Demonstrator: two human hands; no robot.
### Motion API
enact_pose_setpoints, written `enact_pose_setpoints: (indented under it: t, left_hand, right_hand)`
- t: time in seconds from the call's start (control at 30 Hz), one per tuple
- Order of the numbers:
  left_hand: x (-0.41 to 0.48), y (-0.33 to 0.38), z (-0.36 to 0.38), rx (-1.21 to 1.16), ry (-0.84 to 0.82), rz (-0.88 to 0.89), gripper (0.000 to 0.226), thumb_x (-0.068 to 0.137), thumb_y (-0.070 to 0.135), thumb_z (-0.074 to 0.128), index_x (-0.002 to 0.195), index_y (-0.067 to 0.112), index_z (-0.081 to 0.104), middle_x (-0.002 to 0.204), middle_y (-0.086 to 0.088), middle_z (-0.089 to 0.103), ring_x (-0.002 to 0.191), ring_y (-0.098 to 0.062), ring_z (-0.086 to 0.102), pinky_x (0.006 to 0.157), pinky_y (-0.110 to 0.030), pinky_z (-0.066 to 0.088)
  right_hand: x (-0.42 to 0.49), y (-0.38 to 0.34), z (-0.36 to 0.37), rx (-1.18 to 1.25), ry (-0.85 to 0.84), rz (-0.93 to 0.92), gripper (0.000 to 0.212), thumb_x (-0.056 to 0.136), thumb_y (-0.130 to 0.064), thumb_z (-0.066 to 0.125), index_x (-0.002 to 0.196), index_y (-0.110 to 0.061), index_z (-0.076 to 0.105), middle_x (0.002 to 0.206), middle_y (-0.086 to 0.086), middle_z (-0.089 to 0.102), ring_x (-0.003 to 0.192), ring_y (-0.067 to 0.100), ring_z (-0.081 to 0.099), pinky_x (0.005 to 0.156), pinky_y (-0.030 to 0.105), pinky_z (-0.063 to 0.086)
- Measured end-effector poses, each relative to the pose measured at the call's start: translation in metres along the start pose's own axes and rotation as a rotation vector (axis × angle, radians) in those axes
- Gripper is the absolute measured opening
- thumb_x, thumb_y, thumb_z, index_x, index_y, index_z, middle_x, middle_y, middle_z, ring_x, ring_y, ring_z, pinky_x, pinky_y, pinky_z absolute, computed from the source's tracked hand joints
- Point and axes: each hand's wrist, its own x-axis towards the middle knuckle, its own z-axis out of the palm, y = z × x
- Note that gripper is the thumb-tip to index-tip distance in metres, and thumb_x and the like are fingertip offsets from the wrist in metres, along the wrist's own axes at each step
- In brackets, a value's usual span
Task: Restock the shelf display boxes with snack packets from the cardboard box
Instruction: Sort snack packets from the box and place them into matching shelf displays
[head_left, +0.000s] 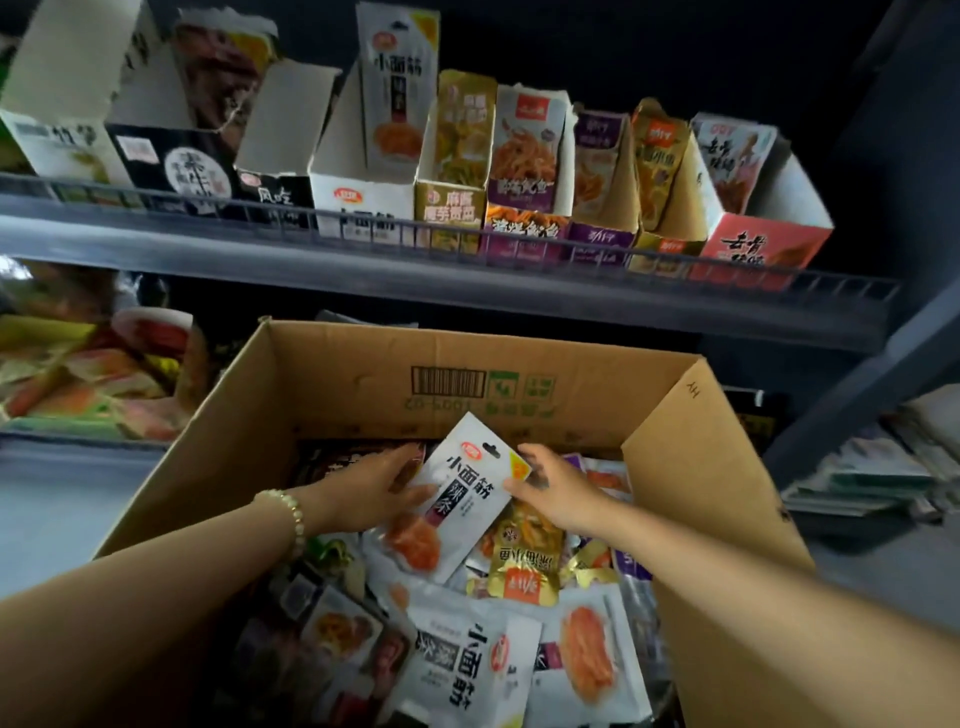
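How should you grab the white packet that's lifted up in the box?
Pinch the white packet by its upper long edges, coming in from either side. It is flat, thin and tilted up off the pile, so those edges are free.

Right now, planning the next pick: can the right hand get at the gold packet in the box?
Probably yes: the gold packet lies atop the pile close beside the right hand, mostly uncovered. But that hand pinches the white packet, so it must free up first.
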Motion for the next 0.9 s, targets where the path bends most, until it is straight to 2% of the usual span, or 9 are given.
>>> enact_pose_setpoints:
  t: [0.07, 0.13, 0.2, 0.3, 0.43, 0.53, 0.67, 0.73, 0.9]
  left_hand:
    - [0.006, 0.005, 0.007, -0.096, 0.017, -0.027, 0.057, 0.089, 0.042, 0.063, 0.136, 0.018, 0.042, 0.127, 0.001, 0.059, 0.103, -0.012, 0.061, 0.078, -0.022, 0.052]
    - [0.009, 0.009, 0.011, -0.155, 0.059, -0.041, 0.061, 0.080, 0.038, 0.075, 0.130, 0.017, 0.047, 0.116, 0.003, 0.064, 0.092, -0.010, 0.064, 0.069, -0.019, 0.055]
    - [0.008, 0.008, 0.013, -0.169, 0.002, -0.045, 0.053, 0.076, 0.037, 0.079, 0.117, 0.013, 0.058, 0.108, -0.001, 0.070, 0.086, -0.012, 0.068, 0.069, -0.022, 0.057]
    - [-0.004, 0.014, 0.005, -0.204, -0.104, -0.029, 0.033, 0.077, 0.038, 0.075, 0.093, 0.010, 0.070, 0.090, -0.007, 0.075, 0.079, -0.020, 0.072, 0.071, -0.030, 0.059]
    - [-0.022, 0.034, -0.034, -0.258, 0.097, -0.032, 0.017, 0.080, 0.033, 0.074, 0.072, 0.020, 0.066, 0.060, 0.014, 0.069, 0.057, 0.002, 0.066, 0.051, -0.010, 0.048]
    - [-0.035, 0.031, -0.055, -0.213, 0.084, -0.075, 0.026, 0.079, 0.040, 0.071, 0.081, 0.015, 0.066, 0.072, 0.005, 0.073, 0.063, -0.003, 0.069, 0.059, -0.016, 0.052]
    - [-0.046, 0.011, -0.052, -0.223, 0.135, -0.151, 0.029, 0.080, 0.038, 0.071, 0.087, 0.011, 0.068, 0.079, 0.002, 0.073, 0.072, -0.012, 0.070, 0.066, -0.026, 0.056]
    - [-0.047, 0.008, -0.050, -0.276, 0.165, -0.168, 0.020, 0.081, 0.036, 0.072, 0.084, 0.017, 0.067, 0.076, 0.008, 0.071, 0.068, -0.004, 0.068, 0.060, -0.018, 0.051]
    - [-0.044, 0.011, -0.050, -0.455, 0.148, -0.190, 0.023, 0.081, 0.033, 0.072, 0.093, 0.015, 0.069, 0.086, 0.001, 0.076, 0.072, -0.009, 0.073, 0.057, -0.016, 0.054]
  right_hand:
    - [0.006, 0.004, 0.005, 0.074, 0.018, 0.011, 0.050, 0.095, -0.029, 0.059, 0.139, -0.015, 0.040, 0.139, 0.006, 0.051, 0.120, 0.022, 0.053, 0.102, 0.042, 0.044]
    - [0.002, -0.001, 0.003, 0.063, -0.029, -0.017, 0.042, 0.095, -0.027, 0.059, 0.133, -0.017, 0.047, 0.130, 0.002, 0.058, 0.111, 0.018, 0.058, 0.097, 0.037, 0.048]
    - [-0.009, -0.007, -0.006, 0.034, -0.166, -0.054, 0.043, 0.094, -0.030, 0.061, 0.133, -0.018, 0.048, 0.126, -0.004, 0.060, 0.109, 0.012, 0.058, 0.093, 0.026, 0.048]
    - [-0.029, -0.009, -0.019, -0.074, -0.281, -0.013, 0.056, 0.086, -0.049, 0.065, 0.131, -0.020, 0.049, 0.127, -0.006, 0.059, 0.109, 0.012, 0.060, 0.094, 0.032, 0.052]
    - [-0.059, -0.007, -0.020, -0.266, -0.489, 0.004, 0.043, 0.088, -0.047, 0.061, 0.120, -0.019, 0.062, 0.121, 0.002, 0.063, 0.107, 0.014, 0.059, 0.095, 0.029, 0.047]
    - [-0.071, -0.006, 0.001, -0.290, -0.558, 0.006, 0.055, 0.090, -0.041, 0.062, 0.137, -0.017, 0.050, 0.136, -0.002, 0.053, 0.123, 0.013, 0.051, 0.096, 0.017, 0.040]
    - [-0.062, -0.008, 0.034, -0.469, -0.512, -0.124, 0.069, 0.087, -0.044, 0.066, 0.144, -0.016, 0.040, 0.147, 0.001, 0.038, 0.133, 0.018, 0.038, 0.106, 0.023, 0.033]
    - [-0.057, -0.009, 0.044, -0.521, -0.456, -0.150, 0.067, 0.084, -0.044, 0.070, 0.138, -0.016, 0.044, 0.140, 0.004, 0.039, 0.128, 0.022, 0.041, 0.104, 0.030, 0.038]
    - [-0.056, 0.001, 0.054, -0.558, -0.384, -0.125, 0.058, 0.078, -0.042, 0.076, 0.123, -0.014, 0.051, 0.126, 0.005, 0.050, 0.112, 0.022, 0.051, 0.090, 0.031, 0.045]
